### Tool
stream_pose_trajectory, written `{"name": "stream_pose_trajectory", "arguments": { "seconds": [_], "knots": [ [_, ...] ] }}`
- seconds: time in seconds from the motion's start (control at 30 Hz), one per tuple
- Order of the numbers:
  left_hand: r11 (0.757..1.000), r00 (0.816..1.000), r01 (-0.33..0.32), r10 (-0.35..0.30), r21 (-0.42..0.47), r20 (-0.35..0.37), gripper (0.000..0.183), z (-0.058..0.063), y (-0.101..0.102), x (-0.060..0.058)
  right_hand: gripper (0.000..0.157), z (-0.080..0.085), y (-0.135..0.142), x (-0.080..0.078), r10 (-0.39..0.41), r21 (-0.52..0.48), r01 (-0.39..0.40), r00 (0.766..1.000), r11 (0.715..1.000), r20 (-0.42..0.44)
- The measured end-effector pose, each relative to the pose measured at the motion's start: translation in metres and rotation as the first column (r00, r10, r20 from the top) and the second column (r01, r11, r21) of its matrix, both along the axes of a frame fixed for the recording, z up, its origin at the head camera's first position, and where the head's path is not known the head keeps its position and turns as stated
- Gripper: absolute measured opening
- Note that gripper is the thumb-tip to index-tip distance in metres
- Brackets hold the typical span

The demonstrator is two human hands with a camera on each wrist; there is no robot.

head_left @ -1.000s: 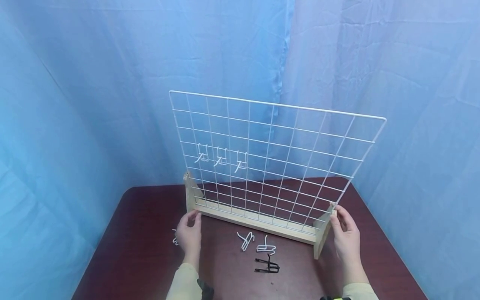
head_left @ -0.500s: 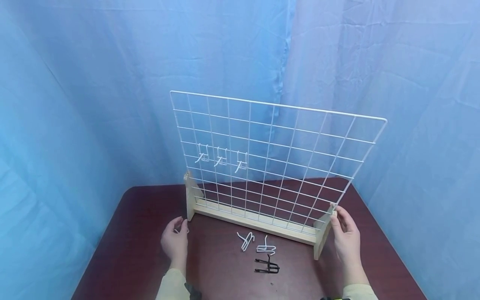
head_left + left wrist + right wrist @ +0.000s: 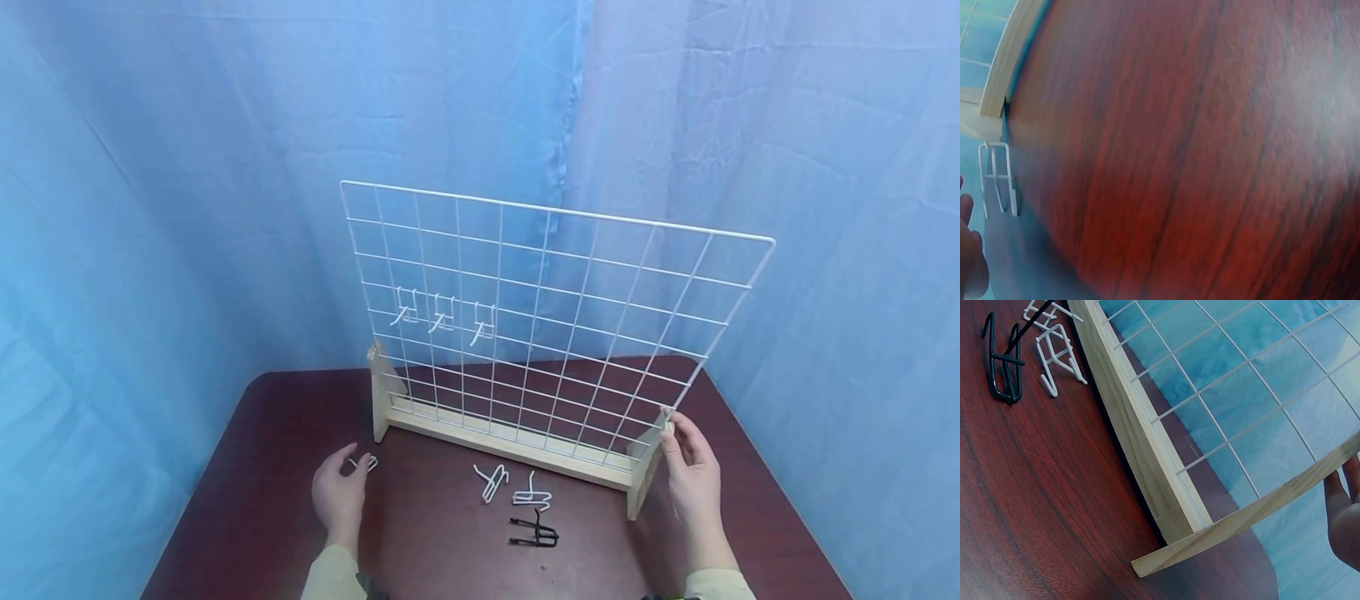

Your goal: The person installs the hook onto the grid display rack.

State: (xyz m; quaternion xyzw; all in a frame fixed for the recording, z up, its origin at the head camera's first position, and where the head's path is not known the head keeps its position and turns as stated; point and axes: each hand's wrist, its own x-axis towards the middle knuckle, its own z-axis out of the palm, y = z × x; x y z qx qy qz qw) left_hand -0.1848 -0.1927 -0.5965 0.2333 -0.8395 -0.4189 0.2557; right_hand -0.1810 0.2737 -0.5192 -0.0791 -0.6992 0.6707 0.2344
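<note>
A white wire grid panel (image 3: 570, 275) stands upright in a wooden base (image 3: 510, 450), with several white hooks (image 3: 442, 321) hung in a row on its left part. My right hand (image 3: 693, 467) pinches the top of the base's right wooden end piece (image 3: 1235, 528) between thumb and fingers. My left hand (image 3: 339, 492) is by a loose white hook (image 3: 997, 178) left of the base. Its thumb and forefinger are apart, and the left wrist view has a gap between fingers and hook. In the head view the hand partly covers that hook.
In front of the base lie two white hooks (image 3: 491, 483) and a black hook (image 3: 536, 532) on the dark red table (image 3: 450, 542). Blue curtains (image 3: 225, 208) hang around the table's back and sides.
My left hand has moved left and toward me, from the base's left end to beside the loose white hook. My right hand keeps its hold; the grid has barely shifted.
</note>
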Motion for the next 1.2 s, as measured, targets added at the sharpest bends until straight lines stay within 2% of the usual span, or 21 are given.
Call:
{"name": "stream_pose_trajectory", "arguments": {
  "seconds": [0.2,0.37,0.47,0.73,1.2],
  "knots": [
    [0.998,0.999,0.032,-0.030,-0.054,0.030,0.034,-0.006,-0.005,0.002,0.034,0.001,0.000,0.000,-0.002,-0.002,0.002,1.000,1.000,0.002],
    [0.996,0.999,0.041,-0.041,-0.085,0.009,0.034,-0.010,-0.006,0.004,0.034,0.001,0.000,0.000,-0.003,0.003,0.003,1.000,1.000,0.011],
    [0.995,0.999,0.043,-0.043,-0.091,0.003,0.033,-0.012,-0.007,0.005,0.034,0.001,0.000,0.000,-0.004,0.006,0.004,1.000,1.000,0.015],
    [0.994,0.998,0.054,-0.050,-0.096,0.049,0.033,-0.016,-0.005,0.007,0.035,0.001,-0.001,0.001,0.010,-0.002,-0.010,1.000,1.000,0.006],
    [0.994,0.999,0.044,-0.042,-0.101,0.014,0.021,-0.020,-0.007,0.010,0.035,0.001,-0.001,0.001,0.001,0.000,-0.001,1.000,1.000,0.006]
  ]
}}
